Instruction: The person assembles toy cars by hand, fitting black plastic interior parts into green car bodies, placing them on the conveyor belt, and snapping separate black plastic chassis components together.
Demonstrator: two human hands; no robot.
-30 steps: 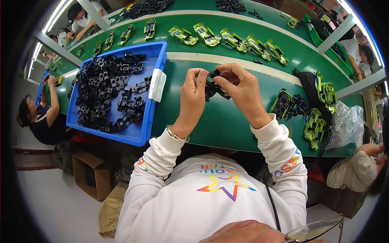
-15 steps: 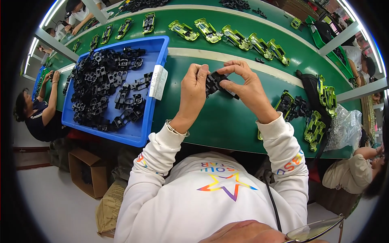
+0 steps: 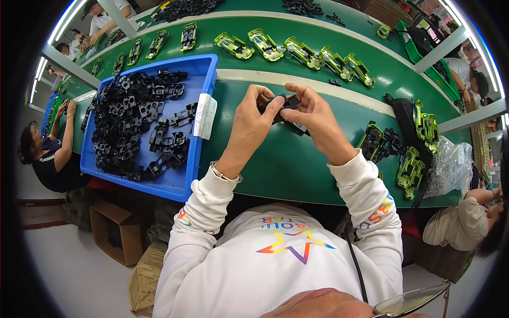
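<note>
Both my hands hold a small black plastic part (image 3: pixel 287 105) above the green bench, just right of the blue bin. It looks like a toy car chassis piece, though fingers cover much of it. My left hand (image 3: pixel 255 115) grips its left side, thumb pressed over the top. My right hand (image 3: pixel 316 117) pinches the other side between thumb and fingers. Beside my left forearm, the blue bin (image 3: pixel 193 159) contains a heap of similar black parts (image 3: pixel 127 114). Right of my right hand lie a green toy car shell (image 3: pixel 370 141) and a few black pieces (image 3: pixel 389 144).
Green toy car shells (image 3: pixel 265 45) stand in a row on the green surface (image 3: pixel 318 34) beyond a pale rail. More shells (image 3: pixel 410 172) lie at right beside a black object (image 3: pixel 403 114) and a clear plastic bag (image 3: pixel 450 169). A co-worker (image 3: pixel 55 151) works at left; cardboard box (image 3: pixel 114 233) below.
My fingers have closed in around the black part, and my left thumb now lies over it. The part has turned and less of it shows. The view has shifted slightly.
</note>
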